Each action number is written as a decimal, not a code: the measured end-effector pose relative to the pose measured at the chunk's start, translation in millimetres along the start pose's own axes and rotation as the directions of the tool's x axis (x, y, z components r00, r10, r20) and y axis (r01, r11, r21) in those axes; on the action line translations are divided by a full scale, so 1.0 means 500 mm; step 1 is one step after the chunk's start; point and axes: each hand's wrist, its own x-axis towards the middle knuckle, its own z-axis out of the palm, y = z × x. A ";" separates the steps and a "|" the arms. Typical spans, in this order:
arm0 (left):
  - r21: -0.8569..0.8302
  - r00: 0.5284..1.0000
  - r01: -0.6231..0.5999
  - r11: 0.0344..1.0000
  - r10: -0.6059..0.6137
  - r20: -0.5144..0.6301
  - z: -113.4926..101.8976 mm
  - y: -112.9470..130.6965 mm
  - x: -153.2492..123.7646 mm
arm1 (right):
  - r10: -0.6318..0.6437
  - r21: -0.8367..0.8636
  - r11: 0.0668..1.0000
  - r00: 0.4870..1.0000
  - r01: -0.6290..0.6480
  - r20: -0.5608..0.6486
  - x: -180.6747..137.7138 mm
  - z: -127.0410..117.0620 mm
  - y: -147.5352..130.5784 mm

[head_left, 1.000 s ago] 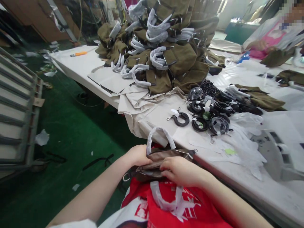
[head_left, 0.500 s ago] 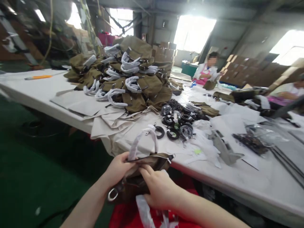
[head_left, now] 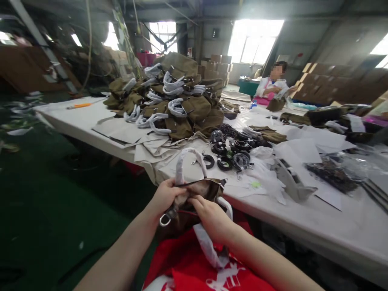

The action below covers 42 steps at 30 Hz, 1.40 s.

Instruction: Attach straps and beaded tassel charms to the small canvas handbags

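A brown handbag (head_left: pixel 176 224) rests against my lap, its mouth facing up and spread apart. One handle (head_left: pixel 190 152), wrapped in white, arches up on the far side, and the other wrapped handle (head_left: pixel 207 244) hangs down on the near side. My left hand (head_left: pixel 166 197) grips the far left rim of the bag. Closed on the near edge of the opening is my right hand (head_left: pixel 209 214), its fingertips partly inside the bag. A silver ring (head_left: pixel 165 220) shows at the bag's left end. The bag's inside is mostly hidden.
A big pile of brown bags (head_left: pixel 194 111) with white-wrapped handles covers the table's far part. Closer lie several coiled black straps (head_left: pixel 224 163), a grey tape dispenser (head_left: pixel 292 180) and paper sheets (head_left: pixel 298 153). An orange cutter (head_left: pixel 81 105) lies at left. Across the table sits a person (head_left: pixel 273 87).
The bag's mouth has come higher and tilts more toward me, with both hands still on it. The near handle now shows more fully. The camera view has turned slightly left.
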 end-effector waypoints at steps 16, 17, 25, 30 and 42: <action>0.627 0.909 -0.378 0.681 0.400 0.113 -0.014 0.035 -0.040 | -0.166 0.021 0.986 0.971 0.165 0.173 -0.045 -0.096 -0.020; 0.605 0.936 -0.329 0.725 0.336 0.108 -0.013 0.012 -0.012 | -0.145 0.061 0.988 0.983 0.139 0.116 -0.047 -0.100 0.002; 0.545 0.980 -0.196 0.815 0.179 0.084 -0.002 -0.071 0.122 | 0.691 0.042 0.674 0.610 -0.737 -0.387 -0.146 -0.109 0.329; 0.550 0.992 -0.126 0.825 0.112 0.060 -0.013 -0.068 0.155 | 0.756 -0.074 0.542 0.524 -0.837 -0.392 -0.165 -0.040 0.455; 0.515 0.992 -0.128 0.848 0.119 0.050 -0.026 -0.075 0.163 | 0.569 0.240 0.820 0.698 -0.519 -0.434 -0.137 -0.150 0.337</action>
